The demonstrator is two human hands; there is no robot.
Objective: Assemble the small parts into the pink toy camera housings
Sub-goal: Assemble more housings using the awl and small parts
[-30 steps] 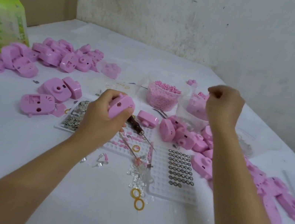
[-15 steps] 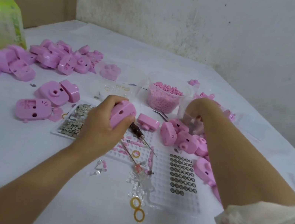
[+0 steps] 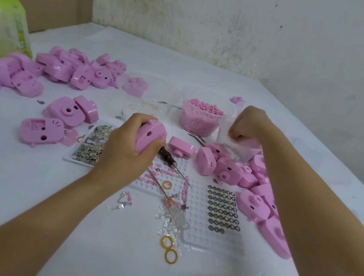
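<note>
Head view
Left hand (image 3: 126,150): grips pink camera housing (image 3: 151,137) at frame centre, just above awl (image 3: 168,156).
Right hand (image 3: 249,125): fingers curled at clear cup (image 3: 223,142), centre right; cannot tell whether it holds anything.
Housing pile (image 3: 67,68): upper left.

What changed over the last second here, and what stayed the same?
The right hand dropped from mid-air into the clear tub, then rose to its rim, fingers curled; whether they pinch a part is too small to tell. The left hand kept its grip on the pink housing, the awl poking out beneath. Everything on the table stayed put.
</note>
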